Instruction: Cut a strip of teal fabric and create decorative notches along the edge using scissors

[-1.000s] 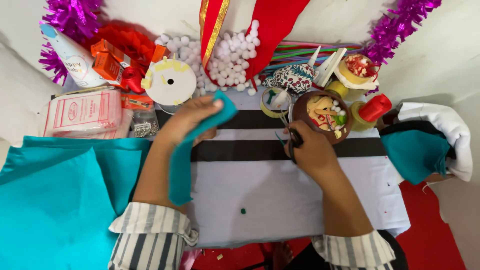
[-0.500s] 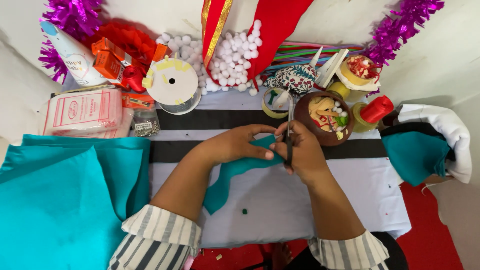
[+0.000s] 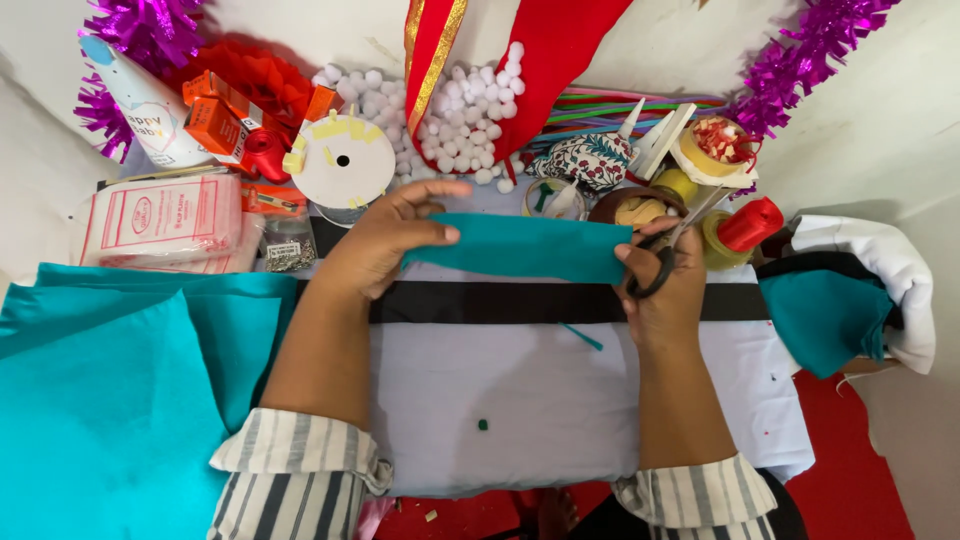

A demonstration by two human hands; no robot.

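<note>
My left hand (image 3: 385,240) pinches the left end of a teal felt strip (image 3: 525,248) and holds it flat and stretched above the table. My right hand (image 3: 665,285) grips black-handled scissors (image 3: 672,243) and also pinches the strip's right end with thumb and finger. The scissor blades point up and to the right, away from the strip. Below the strip a black band (image 3: 520,302) crosses the white cloth (image 3: 520,400) on the table.
A big teal fabric sheet (image 3: 110,400) lies at the left, more teal cloth (image 3: 825,320) at the right. Behind the hands: white pompoms (image 3: 440,120), a white ribbon spool (image 3: 342,160), a red thread spool (image 3: 752,222), tape rolls, a packet (image 3: 160,220), purple tinsel (image 3: 800,60).
The teal strip hung from my left hand a second ago. Both hands have since lifted it and drawn it out flat between them, with the scissors still in my right hand.
</note>
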